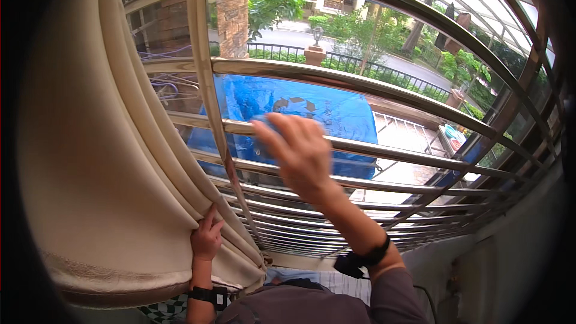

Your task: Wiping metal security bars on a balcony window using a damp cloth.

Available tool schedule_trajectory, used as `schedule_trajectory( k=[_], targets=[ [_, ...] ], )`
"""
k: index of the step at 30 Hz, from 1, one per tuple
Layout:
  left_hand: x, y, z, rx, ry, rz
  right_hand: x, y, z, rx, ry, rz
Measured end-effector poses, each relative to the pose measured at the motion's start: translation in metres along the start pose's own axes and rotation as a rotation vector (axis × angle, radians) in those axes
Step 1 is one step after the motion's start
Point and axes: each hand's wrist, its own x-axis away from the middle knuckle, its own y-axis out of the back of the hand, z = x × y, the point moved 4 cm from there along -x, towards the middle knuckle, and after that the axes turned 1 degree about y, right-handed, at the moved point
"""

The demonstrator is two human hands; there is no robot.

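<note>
My right hand (299,155) is raised to a horizontal metal bar (387,145) of the window grille. Motion blurs it. A light-blue cloth (263,139) seems to be between its fingers and the bar, hard to separate from the blue sheet behind. Lower on the left, my left hand (208,236) grips the folds of a cream curtain (117,153), its index finger pointing up along the fabric. The curtain hangs pulled to the left side of the grille, with a shiny trim band (121,281) near its hem.
An upright metal post (208,76) crosses the bars near the curtain. Beyond the grille lie a large blue plastic sheet (297,99) with printed writing, a metal rack (400,128), and basins (454,135). Striped fabric (344,281) is below, beside the wall (508,252).
</note>
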Motion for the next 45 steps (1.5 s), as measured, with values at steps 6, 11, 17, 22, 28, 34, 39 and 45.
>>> schedule_trajectory(
  k=[6,11,17,22,28,34,39,45],
  targets=[
    [0.005,-0.003,0.003,0.034,0.029,0.006,-0.015,-0.039,0.033,-0.095,-0.014,-0.153],
    [0.007,0.000,0.007,0.037,0.010,0.034,-0.009,-0.008,0.011,-0.144,-0.022,-0.012],
    [0.012,0.001,0.013,0.041,-0.003,0.031,0.061,0.089,-0.057,0.048,-0.203,-0.033],
    [0.010,-0.003,0.015,0.040,-0.015,0.054,0.155,0.206,-0.107,0.538,-0.547,-0.370],
    [0.001,-0.009,0.014,0.077,-0.062,0.056,0.225,0.198,-0.106,-0.090,-1.022,-1.009],
    [-0.002,-0.004,0.014,0.086,-0.066,0.044,0.155,0.105,-0.096,-0.319,-1.185,-1.014],
    [-0.002,-0.006,0.006,0.130,-0.066,0.040,0.103,0.049,-0.105,-0.187,-0.832,-0.511],
    [-0.002,-0.007,0.012,0.175,-0.083,0.012,0.065,0.008,-0.057,0.133,-0.268,0.202]
  ],
)
